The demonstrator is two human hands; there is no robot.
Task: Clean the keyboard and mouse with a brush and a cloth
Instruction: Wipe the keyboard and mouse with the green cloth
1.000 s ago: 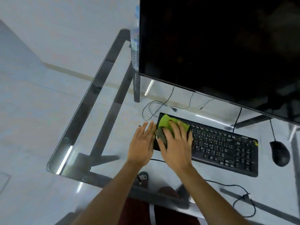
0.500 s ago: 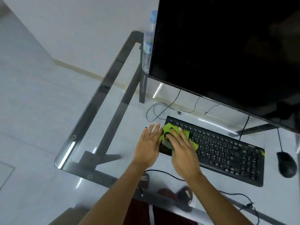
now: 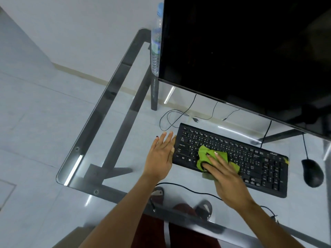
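- A glass desk (image 3: 100,133) lies under both hands.
- A dark screen (image 3: 241,51) stands beyond the hands.
- The black keyboard (image 3: 250,163) lies under the right hand, its end touching the left.
- The right hand (image 3: 225,178), fingers spread fairly straight, presses a cloth onto the keys.
- The left hand (image 3: 161,156) lies flat, fingers wide, holding nothing.
- The green cloth (image 3: 206,154) is bunched under the right fingers.
- The mouse (image 3: 312,172) sits well right of both hands.

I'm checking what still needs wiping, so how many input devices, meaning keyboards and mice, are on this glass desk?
2. The keyboard lies below the monitor, with the green cloth on its left half. The mouse sits right of it. The monitor may hide others.
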